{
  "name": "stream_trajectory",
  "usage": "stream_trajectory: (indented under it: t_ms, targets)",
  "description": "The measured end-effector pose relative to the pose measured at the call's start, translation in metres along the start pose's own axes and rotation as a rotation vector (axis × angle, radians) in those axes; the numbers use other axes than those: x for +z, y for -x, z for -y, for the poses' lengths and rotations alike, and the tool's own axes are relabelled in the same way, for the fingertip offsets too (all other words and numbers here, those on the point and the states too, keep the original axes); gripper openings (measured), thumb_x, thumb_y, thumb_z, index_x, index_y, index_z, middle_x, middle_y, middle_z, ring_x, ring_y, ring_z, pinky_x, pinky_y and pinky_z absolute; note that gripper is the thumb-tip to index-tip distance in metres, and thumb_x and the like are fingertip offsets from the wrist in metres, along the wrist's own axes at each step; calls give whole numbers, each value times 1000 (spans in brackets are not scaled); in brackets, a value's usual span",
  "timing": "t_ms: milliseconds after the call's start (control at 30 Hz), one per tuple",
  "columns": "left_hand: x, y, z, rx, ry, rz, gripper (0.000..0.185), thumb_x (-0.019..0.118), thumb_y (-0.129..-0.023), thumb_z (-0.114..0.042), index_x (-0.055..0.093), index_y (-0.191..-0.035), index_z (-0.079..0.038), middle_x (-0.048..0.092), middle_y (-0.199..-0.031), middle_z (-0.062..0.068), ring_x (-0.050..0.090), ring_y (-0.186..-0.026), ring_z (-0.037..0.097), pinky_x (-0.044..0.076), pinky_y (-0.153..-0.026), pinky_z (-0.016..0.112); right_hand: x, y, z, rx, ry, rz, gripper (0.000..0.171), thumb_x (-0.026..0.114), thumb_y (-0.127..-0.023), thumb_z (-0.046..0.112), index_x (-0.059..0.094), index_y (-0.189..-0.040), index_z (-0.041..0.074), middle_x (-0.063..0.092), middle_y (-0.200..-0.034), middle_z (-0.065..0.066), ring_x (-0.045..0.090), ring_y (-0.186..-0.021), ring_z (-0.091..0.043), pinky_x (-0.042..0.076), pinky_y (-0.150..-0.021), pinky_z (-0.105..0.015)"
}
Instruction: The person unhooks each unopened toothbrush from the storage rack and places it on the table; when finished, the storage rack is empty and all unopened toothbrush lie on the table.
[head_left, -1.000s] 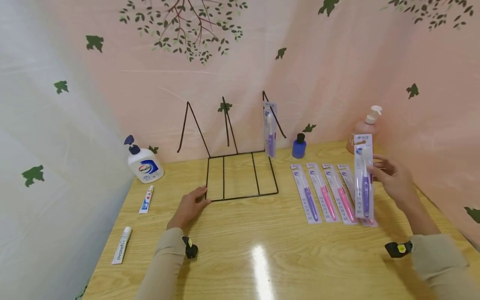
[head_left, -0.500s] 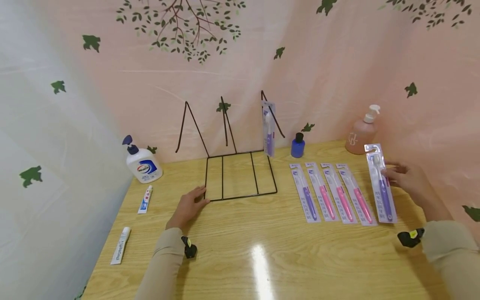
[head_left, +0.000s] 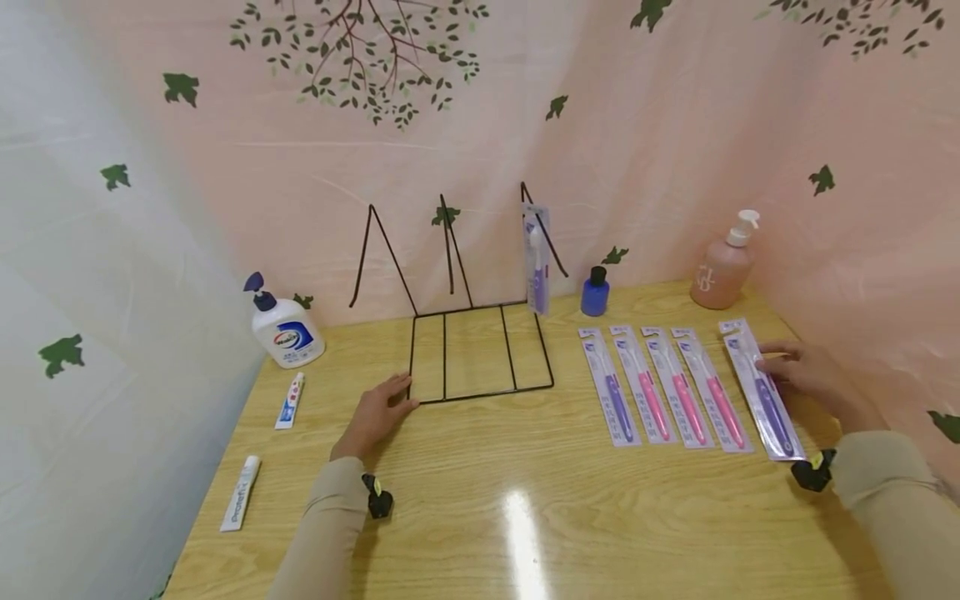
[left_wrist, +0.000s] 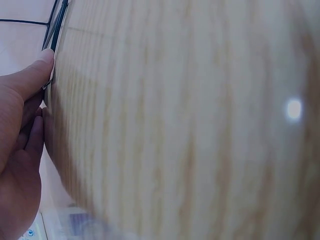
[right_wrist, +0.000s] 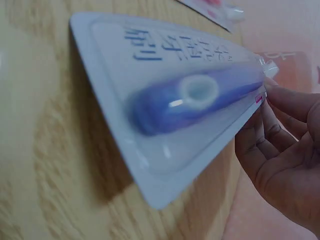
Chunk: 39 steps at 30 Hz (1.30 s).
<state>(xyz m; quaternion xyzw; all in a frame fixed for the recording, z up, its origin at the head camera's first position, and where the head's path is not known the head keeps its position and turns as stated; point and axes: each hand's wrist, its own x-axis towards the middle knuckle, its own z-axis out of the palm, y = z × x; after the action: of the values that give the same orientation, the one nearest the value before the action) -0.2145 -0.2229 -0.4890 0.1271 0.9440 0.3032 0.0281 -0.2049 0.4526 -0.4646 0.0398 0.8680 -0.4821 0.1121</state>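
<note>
In the head view my right hand (head_left: 813,379) pinches a purple toothbrush in a clear blister pack (head_left: 767,400) by its right edge. The right wrist view shows the pack's handle end (right_wrist: 165,150) tilted close over the tabletop, with a shadow beneath. To its left lie a packaged purple toothbrush (head_left: 617,404) and three packaged pink ones (head_left: 718,402) in a row. My left hand (head_left: 375,417) holds the near left corner of a black wire rack (head_left: 515,389), thumb at the front wire. Another packaged purple toothbrush (head_left: 537,271) hangs from the rack's right hook.
A white pump bottle (head_left: 288,333) and two tubes, one small (head_left: 291,402) and one larger (head_left: 241,493), are at the left. Behind the toothbrush row stand a small blue bottle (head_left: 596,296) and a pink pump bottle (head_left: 722,271). A patterned curtain (head_left: 637,133) borders the table.
My right hand has carried the packaged purple toothbrush rightward, off the pink one it overlapped, and down toward the table at the row's right end. My left hand stays at the rack corner.
</note>
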Motion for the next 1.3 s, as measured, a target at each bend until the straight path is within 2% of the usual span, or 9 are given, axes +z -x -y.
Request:
stream_trajectory:
  t_ms: [167, 300, 400, 633, 767, 933, 1000, 1133, 1300]
  targets:
    - [1, 1, 1, -4, 7, -5, 57, 62, -93, -25, 44, -142, -3, 38, -150, 14, 31, -141, 34, 27, -115, 51, 4, -4, -4, -4, 39, 1, 61, 53, -98, 23, 32, -136, -19, 70, -91, 0, 64, -73, -4, 55, -66, -24]
    - [1, 0, 1, -6, 10, -3, 57, 63, -93, -26, 45, -142, -3, 38, -150, 14, 31, -141, 33, 26, -115, 50, 7, -8, -6, 3, 43, 0, 61, 54, -98, 23, 32, -135, -21, 68, -88, 3, 62, -72, -2, 55, -65, -23]
    - [0, 0, 1, -5, 5, -1, 57, 63, -93, -27, 44, -142, -3, 39, -150, 13, 31, -142, 33, 26, -116, 50, 7, -10, -6, -1, 62, -8, 59, 54, -98, 22, 34, -134, -21, 68, -88, 0, 62, -71, -2, 55, -65, -23]
    - [0, -1, 0, 5, 1, -7, 57, 64, -92, -25, 45, -141, -2, 40, -150, 14, 32, -141, 34, 27, -115, 51, 7, -14, -5, 9, 205, -52, 55, 55, -96, 22, 41, -129, -20, 67, -94, -18, 61, -72, -10, 52, -61, -24]
    - [0, 0, -1, -7, 14, 0, 56, 63, -93, -25, 45, -142, -3, 39, -150, 14, 32, -141, 33, 28, -115, 50, 7, -16, -6, 13, 242, -61, 55, 56, -95, 22, 43, -129, -19, 64, -99, -24, 59, -74, -12, 51, -61, -24]
    - [-1, 2, -2, -4, 12, 1, 56, 63, -93, -24, 45, -142, -2, 39, -150, 15, 32, -141, 33, 29, -114, 51, 9, -17, -6, 15, 211, -71, 56, 58, -94, 22, 43, -128, -19, 65, -98, -22, 59, -73, -8, 53, -62, -24]
    - [-1, 2, -2, 1, 10, -1, 56, 63, -93, -23, 45, -142, -2, 39, -150, 15, 33, -140, 34, 29, -114, 51, 10, -17, -6, 20, 186, -72, 55, 58, -94, 20, 42, -129, -19, 65, -100, -24, 60, -73, -9, 53, -61, -23]
    - [-1, 1, -2, 2, 10, -1, 56, 63, -93, -23, 45, -142, -2, 39, -149, 15, 33, -140, 34, 29, -114, 51, 10, -15, -4, 16, 205, -84, 54, 58, -94, 21, 43, -128, -19, 62, -102, -28, 60, -74, -11, 52, -60, -22]
    - [-2, 1, -2, -9, 16, 7, 56, 63, -94, -24, 45, -142, -3, 40, -150, 14, 32, -141, 33, 28, -114, 51, 10, -9, 0, 8, 192, -103, 54, 57, -95, 23, 44, -125, -20, 61, -102, -31, 63, -71, -8, 54, -62, -24]
